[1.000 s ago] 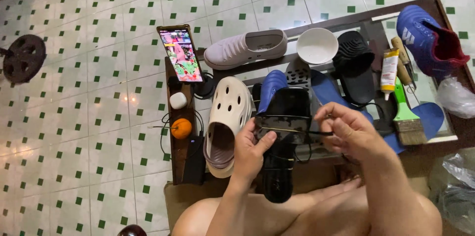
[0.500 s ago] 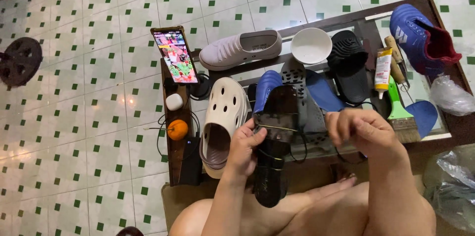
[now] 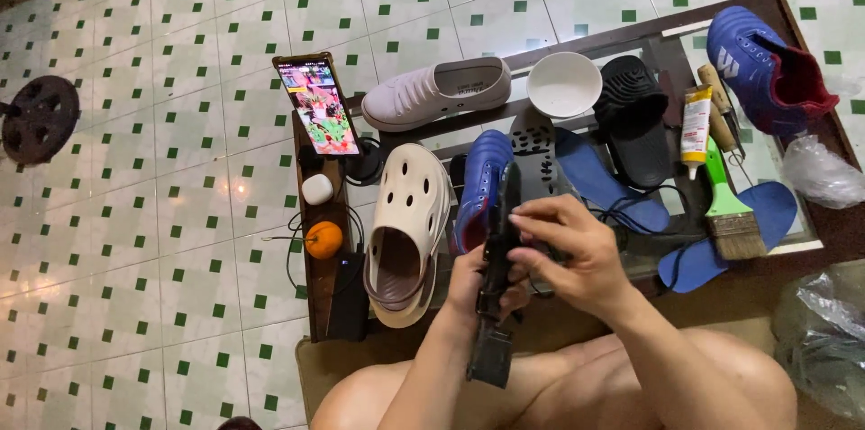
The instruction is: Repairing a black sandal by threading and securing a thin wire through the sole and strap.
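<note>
— Black sandal (image 3: pixel 497 277) is standing on edge between our two hands, just above our knees at the near edge of the worktop (image 3: pixel 649 38); we are looking down on its narrow side.

— Which way is it running?

— Its long axis is pointing away from us: one end is reaching up beside the blue football boot (image 3: pixel 480 187), the other is hanging down toward our lap.

— And the hands?

— Our left hand (image 3: pixel 473 286) is gripping the sandal from the left side, fingers curled round its middle. Our right hand (image 3: pixel 572 254) is coming in from the right, fingers drawn together and pressing on the upper part; whether anything small is being pinched there, we cannot tell.

— Which hand is nearer?

— Both are touching it; the left is sitting lower along the sole, the right higher.

— What is lying around?

— A cream clog (image 3: pixel 407 232) is lying just left of the boot, a phone (image 3: pixel 317 105) is glowing at the far left corner, and a white bowl (image 3: pixel 564 83), a glue tube (image 3: pixel 695 123) and a green-handled brush (image 3: pixel 728 209) are resting well to the right.
</note>
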